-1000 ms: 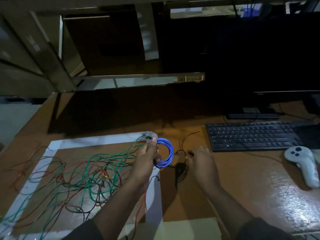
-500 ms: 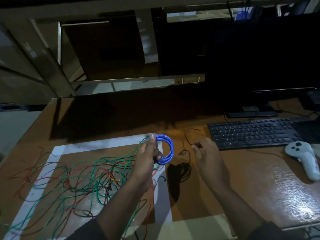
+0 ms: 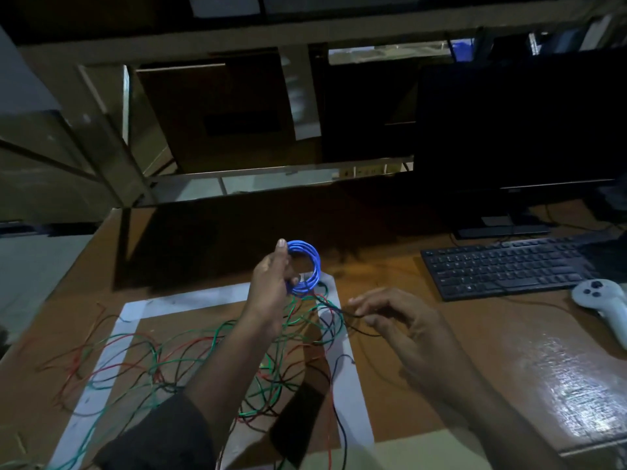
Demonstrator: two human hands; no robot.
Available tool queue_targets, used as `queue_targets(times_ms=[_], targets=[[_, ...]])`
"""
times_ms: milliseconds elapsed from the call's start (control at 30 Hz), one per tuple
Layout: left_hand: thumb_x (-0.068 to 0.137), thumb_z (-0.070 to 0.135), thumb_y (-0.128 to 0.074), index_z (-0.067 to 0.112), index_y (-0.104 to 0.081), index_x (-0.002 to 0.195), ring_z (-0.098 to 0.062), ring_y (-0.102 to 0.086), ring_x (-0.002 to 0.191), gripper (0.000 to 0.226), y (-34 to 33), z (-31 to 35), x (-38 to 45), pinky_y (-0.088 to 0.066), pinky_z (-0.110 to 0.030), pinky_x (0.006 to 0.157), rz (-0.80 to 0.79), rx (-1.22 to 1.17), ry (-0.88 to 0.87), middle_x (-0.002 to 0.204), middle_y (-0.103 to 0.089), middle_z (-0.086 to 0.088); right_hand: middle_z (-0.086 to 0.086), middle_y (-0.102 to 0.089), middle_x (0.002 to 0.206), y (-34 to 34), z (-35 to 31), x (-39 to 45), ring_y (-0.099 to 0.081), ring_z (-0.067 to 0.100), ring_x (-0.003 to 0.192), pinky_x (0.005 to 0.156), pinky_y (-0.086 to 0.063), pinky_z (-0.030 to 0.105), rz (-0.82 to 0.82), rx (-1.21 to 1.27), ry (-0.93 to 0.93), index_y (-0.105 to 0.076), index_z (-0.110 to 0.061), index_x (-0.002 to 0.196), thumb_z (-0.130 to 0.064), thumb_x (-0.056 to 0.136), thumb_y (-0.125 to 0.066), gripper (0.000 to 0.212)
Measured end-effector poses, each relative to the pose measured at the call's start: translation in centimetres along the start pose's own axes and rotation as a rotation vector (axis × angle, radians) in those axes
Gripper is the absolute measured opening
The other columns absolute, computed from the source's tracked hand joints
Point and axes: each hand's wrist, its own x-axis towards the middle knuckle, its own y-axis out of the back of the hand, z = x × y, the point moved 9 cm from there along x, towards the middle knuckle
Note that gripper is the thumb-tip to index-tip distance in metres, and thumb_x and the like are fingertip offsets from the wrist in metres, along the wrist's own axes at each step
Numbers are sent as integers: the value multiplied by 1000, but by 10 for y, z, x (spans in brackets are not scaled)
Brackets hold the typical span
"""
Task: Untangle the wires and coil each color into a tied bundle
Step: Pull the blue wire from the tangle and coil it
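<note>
My left hand (image 3: 271,283) holds a small coil of blue wire (image 3: 310,266) raised above the table, thumb on top of the ring. My right hand (image 3: 397,320) hovers low over the table to the right, its fingertips pinching a thin black wire (image 3: 353,317) that trails back into the tangle. A loose tangle of green, red and black wires (image 3: 210,354) lies spread across a brown board with a white taped border (image 3: 132,317), under my left forearm.
A black keyboard (image 3: 505,269) lies at the right, with a dark monitor (image 3: 519,130) behind it. A white handheld controller (image 3: 600,300) rests near the right edge. Stray red wires (image 3: 78,344) lie left of the board. The wooden table (image 3: 492,361) shows glare at the right.
My left hand has lifted the blue coil higher and further from me. My right hand has moved down and nearer, drawing the black wire out from the tangle. The camera has tilted.
</note>
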Motion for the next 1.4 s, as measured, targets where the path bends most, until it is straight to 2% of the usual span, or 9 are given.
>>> queue_targets(times_ms=[167, 300, 400, 567, 800, 867, 1000, 1300, 1400], targets=[[109, 43, -44, 18, -55, 90, -11, -41, 58, 33, 7, 1, 5, -41, -23, 61, -22, -54, 26, 53, -36, 9, -12, -71, 112, -13, 1, 4, -67, 14, 113, 92, -57, 33, -39, 48, -25, -69, -33, 100, -12, 96, -60, 23], [108, 44, -44, 12, -62, 97, -9, -44, 59, 38, 11, 1, 5, -44, -16, 52, -40, -55, 33, 55, -35, -14, -13, -71, 112, -16, 1, 14, -67, 13, 112, 91, -58, 34, -29, 5, -14, -68, -32, 100, -4, 96, -63, 29], [108, 43, -44, 19, -53, 87, -9, -41, 56, 33, 9, 5, 1, -43, -18, 55, -81, -61, 13, 52, -36, 9, -13, -70, 109, -17, 7, 23, -67, 11, 106, 83, -59, 35, -29, -57, -58, -69, -29, 101, -7, 99, -62, 24], [107, 43, -47, 22, -41, 75, -13, -37, 57, 39, 4, 7, -9, -36, -27, 63, -142, -54, -1, 59, -26, 6, -15, -65, 100, -13, 3, 40, -61, 3, 95, 74, -49, 16, -22, -341, -18, -66, -28, 99, -14, 99, -64, 14], [99, 59, -55, 24, -46, 58, -13, -41, 52, 54, 5, -4, -25, -39, -35, 69, -15, -32, 80, 52, -38, 6, -5, -52, 99, -32, -20, 50, -46, 6, 86, 68, -31, 7, -19, -692, 147, -68, -16, 102, -12, 92, -70, 11], [98, 58, -57, 21, -57, 67, -12, -44, 52, 48, 8, -10, -27, -40, -37, 72, 39, -36, 124, 50, -43, 6, -4, -52, 97, -37, -23, 49, -50, 10, 86, 70, -30, 11, 14, -688, 165, -69, -14, 103, -9, 90, -71, 14], [100, 45, -60, 16, -51, 68, -12, -41, 49, 43, 16, -13, -25, -37, -34, 65, 122, -57, 146, 51, -43, 5, -5, -53, 94, -45, -28, 44, -48, 8, 84, 70, -35, 14, 74, -614, 159, -68, -15, 99, -5, 88, -70, 15], [96, 45, -61, 17, -54, 69, -12, -37, 46, 40, 22, -20, -25, -34, -34, 53, 141, -90, 156, 54, -40, 1, -11, -51, 93, -62, -39, 38, -48, 8, 85, 68, -39, 18, 111, -546, 194, -63, -20, 98, -2, 84, -70, 24], [99, 44, -58, 14, -67, 75, -12, -37, 47, 39, 22, -18, -22, -33, -32, 51, 111, -87, 120, 58, -41, -1, -11, -53, 94, -65, -38, 37, -49, 7, 87, 70, -39, 17, 114, -522, 171, -63, -20, 97, -2, 83, -70, 24]])
